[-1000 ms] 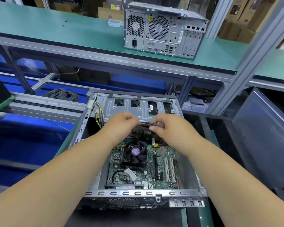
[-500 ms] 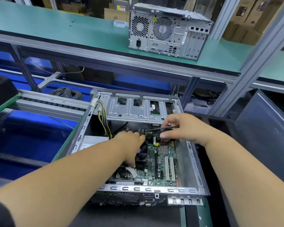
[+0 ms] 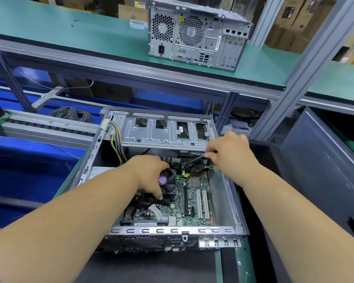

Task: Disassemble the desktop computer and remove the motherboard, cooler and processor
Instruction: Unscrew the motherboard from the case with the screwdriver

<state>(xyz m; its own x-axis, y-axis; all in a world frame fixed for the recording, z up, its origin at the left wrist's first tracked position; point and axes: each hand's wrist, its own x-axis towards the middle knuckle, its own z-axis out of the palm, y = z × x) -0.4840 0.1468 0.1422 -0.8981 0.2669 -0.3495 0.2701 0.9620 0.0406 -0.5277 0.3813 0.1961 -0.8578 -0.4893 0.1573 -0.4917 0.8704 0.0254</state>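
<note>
An open desktop case (image 3: 226, 193) lies on its side in front of me. Inside lies the green motherboard (image 3: 194, 203) with a black fan cooler (image 3: 169, 183) that carries a purple label. My left hand (image 3: 151, 176) grips the cooler from its left side, fingers curled over its edge. My right hand (image 3: 229, 152) is raised at the case's back right and pinches a black cable (image 3: 192, 163) that runs down to the board. The processor is hidden under the cooler.
A second, closed computer tower (image 3: 196, 33) stands on the green upper shelf (image 3: 70, 31). Yellow and black power wires (image 3: 116, 141) hang at the case's left. A metal drive cage (image 3: 164, 131) spans its back. A dark side panel (image 3: 323, 170) leans at right.
My left hand dropped from the raised cable down onto the cooler. My right hand moved right and back, drawing the black cable away from the board.
</note>
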